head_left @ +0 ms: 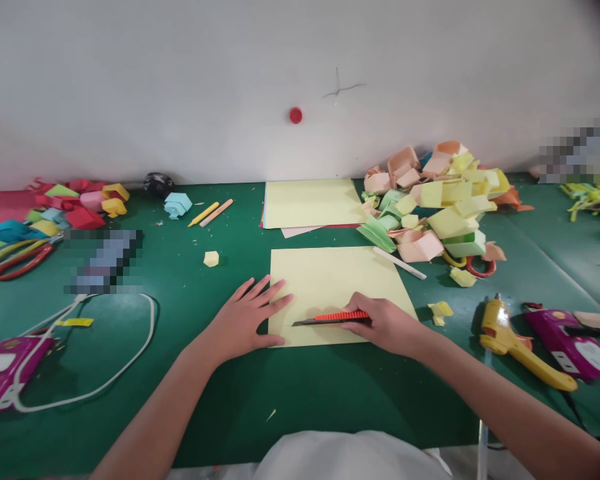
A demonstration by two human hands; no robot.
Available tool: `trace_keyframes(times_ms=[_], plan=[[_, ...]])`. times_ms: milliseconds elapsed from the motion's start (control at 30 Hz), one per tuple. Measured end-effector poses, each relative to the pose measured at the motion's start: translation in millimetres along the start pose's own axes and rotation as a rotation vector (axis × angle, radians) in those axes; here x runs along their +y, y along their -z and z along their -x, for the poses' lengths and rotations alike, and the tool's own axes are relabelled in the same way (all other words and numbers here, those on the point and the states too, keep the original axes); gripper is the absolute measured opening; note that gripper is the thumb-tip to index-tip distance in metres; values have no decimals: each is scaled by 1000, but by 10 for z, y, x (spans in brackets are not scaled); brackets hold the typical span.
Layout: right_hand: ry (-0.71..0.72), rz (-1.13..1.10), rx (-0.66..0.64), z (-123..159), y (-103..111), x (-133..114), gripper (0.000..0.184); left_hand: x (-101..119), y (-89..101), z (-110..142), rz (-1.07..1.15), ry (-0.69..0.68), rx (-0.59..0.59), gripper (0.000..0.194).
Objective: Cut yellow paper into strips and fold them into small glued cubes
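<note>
A pale yellow sheet of paper lies flat on the green table in front of me. My left hand rests with fingers spread across the sheet's left edge. In my right hand is a red utility knife, gripped near its rear. Its blade points left, over the lower part of the sheet; whether the tip touches the paper I cannot tell. A white stick lies by the sheet's upper right corner.
Behind the sheet is a stack of coloured paper. Folded paper pieces are heaped at the back right. A yellow glue gun lies to my right. Scissors, a phone and a white cable are on the left.
</note>
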State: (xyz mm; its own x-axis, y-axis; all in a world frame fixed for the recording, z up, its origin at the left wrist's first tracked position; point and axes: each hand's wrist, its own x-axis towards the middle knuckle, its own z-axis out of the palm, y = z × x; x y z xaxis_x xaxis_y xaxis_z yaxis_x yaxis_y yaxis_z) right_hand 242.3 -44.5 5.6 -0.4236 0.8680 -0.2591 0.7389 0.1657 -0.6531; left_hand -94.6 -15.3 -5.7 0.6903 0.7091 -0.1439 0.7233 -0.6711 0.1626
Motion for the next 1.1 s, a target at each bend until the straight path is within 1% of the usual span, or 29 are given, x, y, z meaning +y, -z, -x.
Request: trace_keyframes(times_ms=[333,667,900,1100], plan=[[10,16,2,19,58,45,27,-18,-15,5,-15,-7,15,79],[-13,15,-3,46,119,48,27,-26,-15,1,-33,-17,42,79],[-12,19,-9,43,147,100,29,-29,-4,-2,-28,-6,13,79],[1,32,0,68,162,115,29,-22,9,1,-14,-7,13,79]])
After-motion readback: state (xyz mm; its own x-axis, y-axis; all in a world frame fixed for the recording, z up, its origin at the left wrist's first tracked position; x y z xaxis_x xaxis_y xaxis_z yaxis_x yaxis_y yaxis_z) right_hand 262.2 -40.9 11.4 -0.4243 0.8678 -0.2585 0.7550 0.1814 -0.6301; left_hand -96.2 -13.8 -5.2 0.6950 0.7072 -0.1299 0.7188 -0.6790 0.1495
